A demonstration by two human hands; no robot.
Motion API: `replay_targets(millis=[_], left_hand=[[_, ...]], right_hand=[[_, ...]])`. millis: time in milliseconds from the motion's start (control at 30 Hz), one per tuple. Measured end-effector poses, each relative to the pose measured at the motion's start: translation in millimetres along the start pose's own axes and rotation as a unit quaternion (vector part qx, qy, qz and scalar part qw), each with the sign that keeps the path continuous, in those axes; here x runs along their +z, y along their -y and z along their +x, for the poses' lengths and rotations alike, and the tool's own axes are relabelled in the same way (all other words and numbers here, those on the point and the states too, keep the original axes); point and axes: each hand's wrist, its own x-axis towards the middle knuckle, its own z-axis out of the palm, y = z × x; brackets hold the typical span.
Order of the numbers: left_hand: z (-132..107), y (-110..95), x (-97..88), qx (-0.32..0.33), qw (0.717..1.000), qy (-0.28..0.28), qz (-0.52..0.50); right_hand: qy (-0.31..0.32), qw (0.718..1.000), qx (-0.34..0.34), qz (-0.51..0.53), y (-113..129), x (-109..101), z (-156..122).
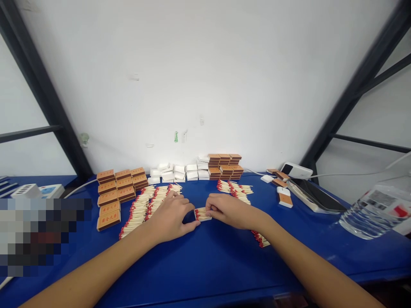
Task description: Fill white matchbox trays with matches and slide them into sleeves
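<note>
Left hand [173, 217], half-open, touches the tray [204, 219]; right hand [229, 209], curled, grip unseen, overlaps its end nearer the table's [205, 265] right edge.

White wall [224, 77], dark angled frames [35, 75], glossy blue tabletop [208, 265]

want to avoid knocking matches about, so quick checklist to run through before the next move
1. Tray flat on the blue table, between the hands: ok.
2. Tray covered: not ok, it is open on top with matches showing.
3. Left hand by the tray's left end, thumb near its corner: ok.
4. Right hand gripping a match: cannot tell, its curled fingertips at the tray's right end hide that.
5. Left hand off the left match pile: cannot tell, it overlaps the pile in this view.
6. Clear plastic bottle away from the tray: ok, it is at the far right.
</note>
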Motion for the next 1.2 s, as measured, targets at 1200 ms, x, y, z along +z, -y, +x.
replay_targets(millis=[1200], left_hand=[[2, -1, -3.9, 0.021, 1.000, -0.001, 0.010]], right_hand=[[-0.111, 0.992, 0.051, -0.028, -18, -22, 3]])
